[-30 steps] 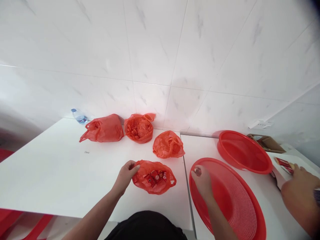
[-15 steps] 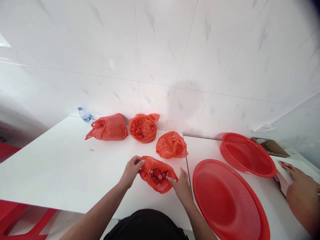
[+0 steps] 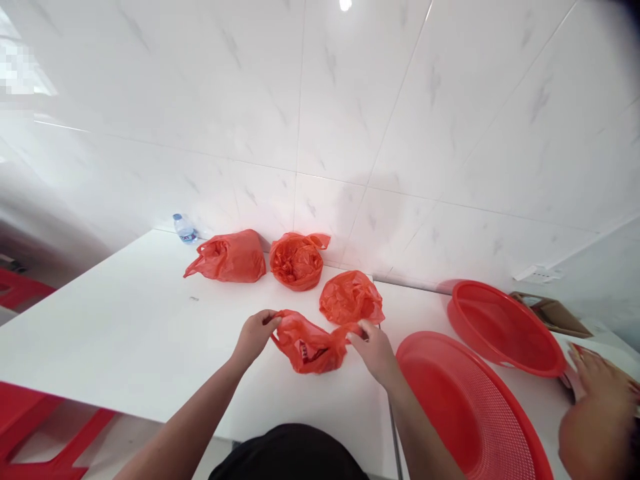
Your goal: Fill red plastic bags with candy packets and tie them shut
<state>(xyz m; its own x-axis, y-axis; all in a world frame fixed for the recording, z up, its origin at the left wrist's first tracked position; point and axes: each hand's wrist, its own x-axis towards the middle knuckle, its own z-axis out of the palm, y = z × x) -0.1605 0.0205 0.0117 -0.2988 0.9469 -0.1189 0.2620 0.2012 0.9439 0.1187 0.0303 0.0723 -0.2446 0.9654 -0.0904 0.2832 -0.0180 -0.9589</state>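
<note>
A red plastic bag (image 3: 327, 363) sits on the white table in front of me, its mouth stretched between my hands. Small red packets (image 3: 306, 351) show inside, mostly covered by the folds. My left hand (image 3: 257, 335) pinches the bag's left edge. The right edge is gathered in the fingers of my right hand (image 3: 370, 347). Just behind it lies another red plastic bag (image 3: 351, 298), crumpled and bulging. Farther back by the wall are a round red bag (image 3: 296, 261) with loose handles and a fuller red bag (image 3: 233, 257).
A water bottle (image 3: 185, 229) stands at the table's far left corner. On the right are a red perforated basket (image 3: 450, 393), a red basin (image 3: 505, 327) and a cardboard box (image 3: 555, 313). Another person's hand (image 3: 597, 373) reaches in at right. Red stools (image 3: 45, 433) stand lower left.
My right hand has taken hold of the bag's right edge and pulled it up and outward. The bag's mouth has narrowed, covering more of the packets. The view has shifted slightly left.
</note>
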